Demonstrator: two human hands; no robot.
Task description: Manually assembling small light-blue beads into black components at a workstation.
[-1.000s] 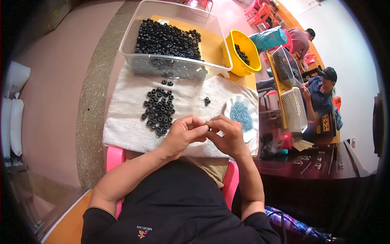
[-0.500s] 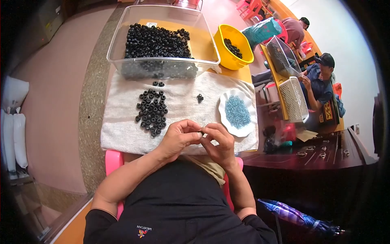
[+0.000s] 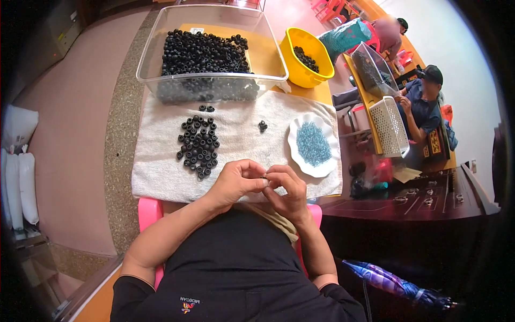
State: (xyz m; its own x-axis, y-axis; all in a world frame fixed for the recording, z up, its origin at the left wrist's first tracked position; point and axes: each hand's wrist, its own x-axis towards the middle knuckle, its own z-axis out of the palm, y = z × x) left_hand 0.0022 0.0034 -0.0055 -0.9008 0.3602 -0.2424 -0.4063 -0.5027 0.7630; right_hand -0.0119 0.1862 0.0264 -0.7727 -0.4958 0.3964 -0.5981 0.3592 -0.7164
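Over the near edge of a white towel point(image 3: 241, 145), my left hand point(image 3: 236, 182) and my right hand point(image 3: 288, 189) meet, fingertips pinched together. Between them sits a small black ring-shaped part point(image 3: 265, 177), mostly hidden by the fingers. Left of the hands, a pile of black ring-shaped parts point(image 3: 198, 145) lies on the towel. A small cluster of black parts point(image 3: 262, 126) rests farther back, beyond the fingers. To the right stands a white scalloped plate point(image 3: 294, 153) holding many tiny, clear bluish pieces point(image 3: 313, 144).
A clear plastic bin point(image 3: 268, 80) with many black parts stands at the back, beside a yellow tub point(image 3: 314, 78) holding more. At right, a person point(image 3: 424, 104) sits by a white perforated basket point(image 3: 387, 126). A folded umbrella point(image 3: 394, 282) lies lower right.
Both hands stay together on the small part, with the right fingers shifting slightly over it. The whole view has tilted a little; the piles and plate look the same.
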